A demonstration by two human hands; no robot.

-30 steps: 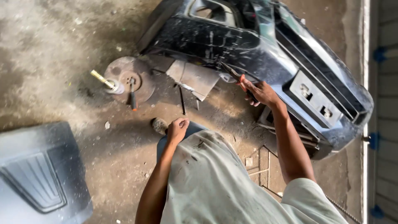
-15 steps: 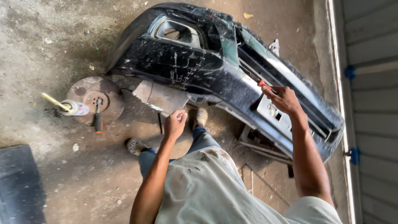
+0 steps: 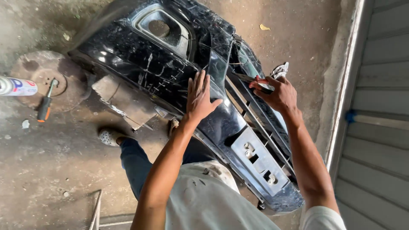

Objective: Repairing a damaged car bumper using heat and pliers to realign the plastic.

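**Both hands now on the bumper**

The left hand (image 3: 199, 99), which half a second ago hung in the air below the black scratched plastic car bumper (image 3: 170, 72), now lies flat on its glossy upper face, fingers spread wide and closed on nothing, pressing just beside the slatted grille. The right hand (image 3: 277, 94) has shifted along the far edge of the grille and its grip is wrapped around a slim dark tool with a red handle (image 3: 260, 83), whose tip points into the slats; a crumpled white rag (image 3: 280, 70) shows just behind the knuckles. The view has swung as well: the bumper fills more of the frame and the round rusty metal disc (image 3: 42, 79) has slid to the left edge.

Judging by this, the bumper is being steadied with one palm while the other hand works at the grille. The bumper stands tilted on the stained concrete floor (image 3: 59, 170), its number-plate mount towards the person's knee. An orange-handled screwdriver (image 3: 45, 106) lies on the disc, well apart from both hands, beside a white spray can (image 3: 17, 86). A grey shutter door (image 3: 379, 140) closes the right side.
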